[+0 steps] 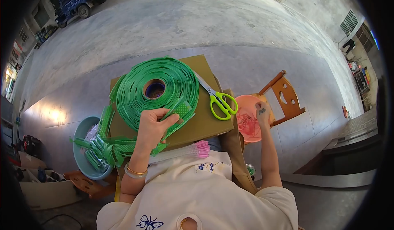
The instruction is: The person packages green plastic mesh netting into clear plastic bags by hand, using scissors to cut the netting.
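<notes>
1. The brown box (205, 128) stood in front of the person, its flat top bearing the roll and the scissors.
2. The wooden chair (293, 105), with a smiling face cut into its backrest, stood to the right of the box.
3. The green roll (135, 109) lay flat on the box, its round core facing up, and connected green strips (106, 123) hung at its left side down toward the blue basin.
4. The blue basin (79, 153) sat to the left of the box and held a heap of green and pale pieces.
5. The pink bowl (248, 138) rested on the chair's seat, with thin reddish pieces (247, 124) inside.
6. The pink-tipped bundle (201, 148) lay between the box and the person's shirt.
7. The scissors (217, 100), lime-handled, lay beside the roll, handles toward the bowl.
8. The left hand (154, 127) was nearly closed, thumb and fingers pinching a dotted green end (180, 112) at the roll's near edge.
9. The right hand (262, 112) was curled over the bowl's right side; whether it gripped anything could not be told.
</notes>
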Demonstrator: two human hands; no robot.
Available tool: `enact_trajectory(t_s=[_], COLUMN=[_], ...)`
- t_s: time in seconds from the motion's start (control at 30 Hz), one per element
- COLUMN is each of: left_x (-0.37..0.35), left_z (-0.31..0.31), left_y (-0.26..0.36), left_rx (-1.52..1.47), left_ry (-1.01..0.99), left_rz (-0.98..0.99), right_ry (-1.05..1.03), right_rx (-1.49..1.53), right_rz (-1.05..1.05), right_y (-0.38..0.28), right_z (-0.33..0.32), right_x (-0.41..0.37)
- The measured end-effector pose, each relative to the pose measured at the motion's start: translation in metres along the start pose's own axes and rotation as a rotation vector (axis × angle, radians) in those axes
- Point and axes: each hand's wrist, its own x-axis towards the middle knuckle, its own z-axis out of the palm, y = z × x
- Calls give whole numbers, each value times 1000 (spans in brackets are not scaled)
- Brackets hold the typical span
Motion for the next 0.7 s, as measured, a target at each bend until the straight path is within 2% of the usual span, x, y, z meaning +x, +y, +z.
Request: enact_trajectory(t_s=[0.3, 0.43, 0.6, 0.7], left_x=[2, 2, 2, 0], left_z=[2, 5, -2, -1], left_y=[-5, -5, -9, -6], left_rx=[-17, -51, -15, -13], left_ry=[26, 29, -2, -15], left_rz=[16, 25, 22, 16], right_ry=[-34, 21, -27, -29], right_rx=[-192, -375, -575, -590], right_rz=[100, -26, -13, -87], right_y=[65, 100, 91, 90], right_z=[42, 64, 64, 62], right_x=[-60, -97, -101, -101])
